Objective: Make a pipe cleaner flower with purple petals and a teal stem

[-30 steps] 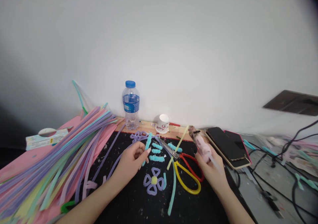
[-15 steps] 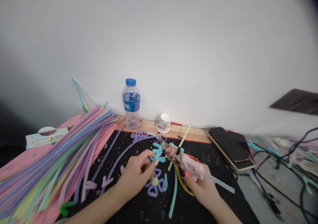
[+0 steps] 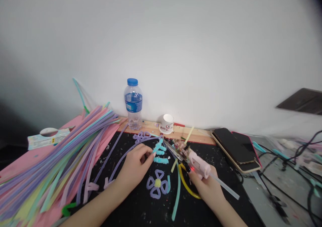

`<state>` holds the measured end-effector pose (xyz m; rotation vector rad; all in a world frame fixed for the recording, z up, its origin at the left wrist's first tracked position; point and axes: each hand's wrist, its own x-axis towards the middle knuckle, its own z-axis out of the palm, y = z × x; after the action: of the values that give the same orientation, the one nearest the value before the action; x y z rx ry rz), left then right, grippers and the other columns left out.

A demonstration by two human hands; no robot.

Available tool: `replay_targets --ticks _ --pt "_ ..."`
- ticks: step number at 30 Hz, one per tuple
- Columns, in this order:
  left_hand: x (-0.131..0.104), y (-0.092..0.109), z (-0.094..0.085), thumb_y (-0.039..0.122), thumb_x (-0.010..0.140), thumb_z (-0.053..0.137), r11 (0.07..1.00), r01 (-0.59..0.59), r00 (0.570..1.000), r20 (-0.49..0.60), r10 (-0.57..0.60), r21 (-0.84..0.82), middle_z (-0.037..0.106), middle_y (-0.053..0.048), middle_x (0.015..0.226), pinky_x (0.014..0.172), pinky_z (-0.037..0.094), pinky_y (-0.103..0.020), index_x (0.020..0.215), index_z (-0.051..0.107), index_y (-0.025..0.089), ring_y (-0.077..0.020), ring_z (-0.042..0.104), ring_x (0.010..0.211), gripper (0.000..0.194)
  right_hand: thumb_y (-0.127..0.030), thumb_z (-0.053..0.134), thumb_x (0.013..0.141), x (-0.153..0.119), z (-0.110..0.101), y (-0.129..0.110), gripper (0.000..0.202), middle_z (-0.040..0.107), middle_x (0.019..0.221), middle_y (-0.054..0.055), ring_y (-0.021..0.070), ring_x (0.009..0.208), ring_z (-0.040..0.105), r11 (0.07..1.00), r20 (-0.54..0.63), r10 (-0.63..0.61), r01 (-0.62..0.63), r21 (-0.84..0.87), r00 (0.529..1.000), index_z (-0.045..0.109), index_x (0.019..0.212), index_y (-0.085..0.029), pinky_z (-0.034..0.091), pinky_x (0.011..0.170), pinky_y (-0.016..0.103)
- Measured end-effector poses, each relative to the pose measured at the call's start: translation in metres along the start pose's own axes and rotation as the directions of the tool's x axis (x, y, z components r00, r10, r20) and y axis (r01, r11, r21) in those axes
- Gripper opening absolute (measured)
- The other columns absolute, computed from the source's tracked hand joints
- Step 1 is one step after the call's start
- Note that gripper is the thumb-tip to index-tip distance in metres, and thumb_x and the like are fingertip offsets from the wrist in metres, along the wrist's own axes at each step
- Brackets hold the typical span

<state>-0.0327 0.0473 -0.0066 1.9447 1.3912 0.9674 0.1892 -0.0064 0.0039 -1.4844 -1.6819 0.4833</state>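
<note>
Between the thumb and fingers of my left hand (image 3: 138, 163) is a light-blue fuzzy piece (image 3: 159, 152) with several short prongs. My right hand (image 3: 206, 183) is wrapped round a pale pink glue gun (image 3: 198, 164), its crusted nozzle pointing up and left, a clear glue stick (image 3: 225, 186) sticking out behind. Scissors (image 3: 173, 150) with yellow handles lie beneath the nozzle. A purple flower with a yellow centre (image 3: 157, 183) lies on the black mat (image 3: 141, 207) below the blue piece. Beside it is a teal stem (image 3: 176, 196).
At the left lies a heap of coloured fuzzy stems (image 3: 75, 153). A bottle (image 3: 133, 106) and a paper cup (image 3: 167, 123) stand by the wall. Phones (image 3: 236, 148) and black cables (image 3: 279, 176) are at the right.
The glue gun has moved slightly right and down, away from the blue piece. My left hand has shifted a little left, turning the blue piece so its prongs point right. More of the scissors shows.
</note>
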Motion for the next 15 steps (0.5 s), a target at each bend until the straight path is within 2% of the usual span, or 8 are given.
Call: replay_targets --ticks 3,6,11,15 --pt "0.006 -0.002 0.002 0.026 0.081 0.050 1.000 0.000 1.000 0.027 0.000 -0.019 0.055 0.001 0.064 0.056 0.038 -0.024 0.071 0.061 0.019 -0.0143 0.050 0.057 0.017 -0.025 0.051 0.073 0.000 0.001 0.001 0.011 0.054 0.051 -0.001 0.0137 0.043 0.049 1.000 -0.014 -0.013 0.013 0.014 1.000 0.058 0.067 -0.018 0.039 0.039 0.022" --pt "0.010 -0.001 0.005 0.027 0.079 0.052 0.992 0.065 0.995 0.080 -0.056 -0.109 0.056 0.002 0.062 0.055 0.039 -0.024 0.079 0.061 0.019 -0.0138 0.050 0.056 0.012 -0.026 0.052 0.073 0.000 0.001 0.001 0.012 0.057 0.054 0.000 0.0146 0.046 0.052 1.000 -0.031 0.006 -0.005 0.024 0.999 0.060 0.069 -0.018 0.040 0.041 0.022" --pt "0.013 0.001 0.012 0.027 0.077 0.055 0.967 0.127 0.988 0.111 -0.104 -0.221 0.052 0.005 0.058 0.051 0.038 -0.022 0.084 0.054 0.019 -0.0119 0.048 0.051 0.010 -0.027 0.053 0.074 0.000 0.001 0.003 0.013 0.047 0.046 -0.003 0.0132 0.042 0.047 0.999 -0.012 0.026 -0.025 0.028 1.000 0.057 0.066 -0.018 0.034 0.036 0.021" --pt "0.017 -0.001 0.015 0.026 0.075 0.056 0.972 0.118 0.988 0.120 -0.095 -0.203 0.050 0.007 0.054 0.049 0.036 -0.021 0.080 0.053 0.019 -0.0115 0.047 0.048 0.008 -0.028 0.054 0.074 0.000 0.002 0.004 0.014 0.045 0.048 -0.003 0.0131 0.044 0.046 0.999 -0.035 0.019 -0.018 0.029 0.999 0.055 0.064 -0.018 0.033 0.037 0.021"
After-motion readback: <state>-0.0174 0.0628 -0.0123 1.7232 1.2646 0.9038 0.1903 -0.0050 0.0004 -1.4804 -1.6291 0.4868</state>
